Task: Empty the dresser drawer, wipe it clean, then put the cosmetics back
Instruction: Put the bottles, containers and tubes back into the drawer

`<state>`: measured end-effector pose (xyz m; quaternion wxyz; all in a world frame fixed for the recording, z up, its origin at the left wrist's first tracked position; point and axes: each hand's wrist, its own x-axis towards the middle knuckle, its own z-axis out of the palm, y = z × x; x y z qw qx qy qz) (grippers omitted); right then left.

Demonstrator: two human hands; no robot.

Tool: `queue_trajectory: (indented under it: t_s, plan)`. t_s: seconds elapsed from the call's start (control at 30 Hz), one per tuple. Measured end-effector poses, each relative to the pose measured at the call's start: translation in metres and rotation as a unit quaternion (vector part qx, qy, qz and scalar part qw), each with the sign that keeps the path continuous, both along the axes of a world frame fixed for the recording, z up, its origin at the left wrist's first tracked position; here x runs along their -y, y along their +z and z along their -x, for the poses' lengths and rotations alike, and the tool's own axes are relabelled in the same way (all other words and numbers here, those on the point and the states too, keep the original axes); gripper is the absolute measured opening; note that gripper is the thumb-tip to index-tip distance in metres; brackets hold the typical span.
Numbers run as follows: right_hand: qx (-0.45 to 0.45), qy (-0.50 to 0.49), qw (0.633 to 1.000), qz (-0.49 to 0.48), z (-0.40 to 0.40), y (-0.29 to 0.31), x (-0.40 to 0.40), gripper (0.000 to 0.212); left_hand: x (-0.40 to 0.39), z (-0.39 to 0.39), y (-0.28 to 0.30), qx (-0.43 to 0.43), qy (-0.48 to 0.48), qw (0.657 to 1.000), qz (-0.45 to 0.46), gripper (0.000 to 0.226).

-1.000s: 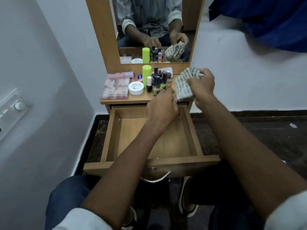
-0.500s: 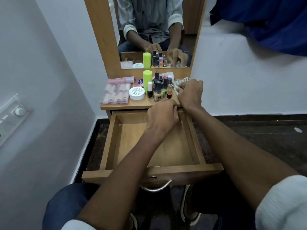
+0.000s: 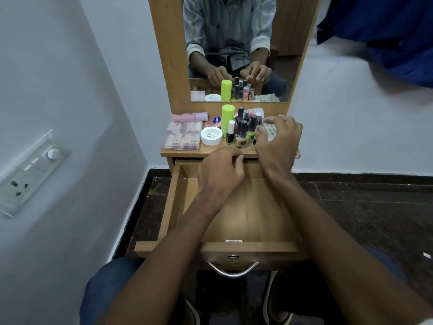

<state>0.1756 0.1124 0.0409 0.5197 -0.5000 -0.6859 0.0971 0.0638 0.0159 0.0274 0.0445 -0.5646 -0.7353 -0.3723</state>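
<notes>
A blue label behind the bottles shows white writing too small to read; the white jar lid carries fine print, also unreadable, and the beige bottle bears a round dark logo. The drawer lies pulled out beneath both hands, its bottom bare. The cosmetics stand on the desk just beyond the left hand, which hovers over the drawer's back edge, fingers loosely curled, holding nothing. The right hand hangs with fingers spread and bent over a patterned cloth lying on the desk beside the bottles; contact cannot be told.
</notes>
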Motion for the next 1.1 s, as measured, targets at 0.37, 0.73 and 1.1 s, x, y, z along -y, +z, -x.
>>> queue_trajectory:
  t_s: [0.37, 0.73, 1.1]
  plan:
    - [0.064, 0.026, 0.998, -0.002, 0.032, 0.006, 0.007, 0.035, 0.005, 0.029, -0.013, 0.065, 0.034, 0.997, -0.017, 0.013]
    - [0.029, 0.172, 0.984, 0.035, 0.043, -0.002, 0.072, 0.018, 0.031, 0.078, -0.015, 0.156, 0.119, 0.98, -0.032, 0.017]
    - [0.172, 0.181, 0.942, 0.222, 0.1, -0.047, 0.077, 0.015, 0.044, 0.095, -0.025, 0.291, 0.163, 0.94, 0.065, 0.02]
